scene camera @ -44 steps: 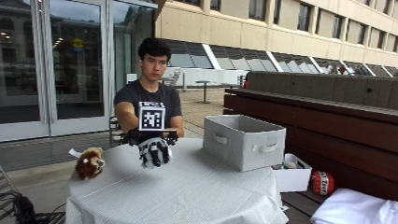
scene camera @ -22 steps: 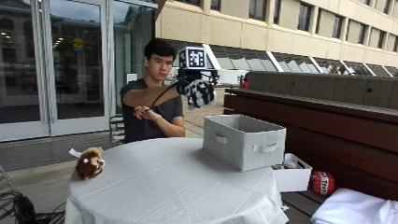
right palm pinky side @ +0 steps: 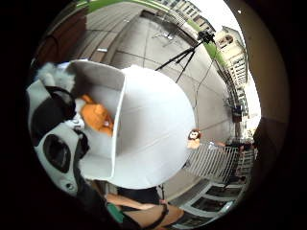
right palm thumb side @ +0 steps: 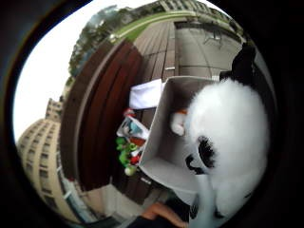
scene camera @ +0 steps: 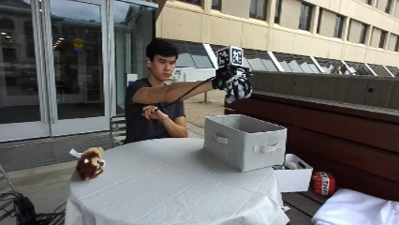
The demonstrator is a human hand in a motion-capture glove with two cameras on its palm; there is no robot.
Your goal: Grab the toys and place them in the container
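In the outside view my gloved right hand (scene camera: 229, 77) holds a black and white plush toy (scene camera: 238, 90) high in the air, above the far side of the grey fabric container (scene camera: 245, 140). The palm views show the plush (right palm thumb side: 228, 137) (right palm pinky side: 53, 139) close against the palm, with the container (right palm thumb side: 166, 137) open below it. An orange toy (right palm pinky side: 96, 117) lies inside the container. A brown plush toy (scene camera: 90, 163) (right palm pinky side: 194, 139) sits near the left edge of the round, white-clothed table (scene camera: 174, 187).
A small white box (scene camera: 293, 176) (right palm thumb side: 128, 142) of toys stands on the floor beside the table, with a red ball (scene camera: 323, 183) behind it. A wooden bench wall runs along the right. A white cloth bundle (scene camera: 355, 211) lies at the lower right. The bare left hand (scene camera: 151, 111) is at the chest.
The right hand has lifted the black and white plush from the table, swung it up and to the right, and now holds it over the container.
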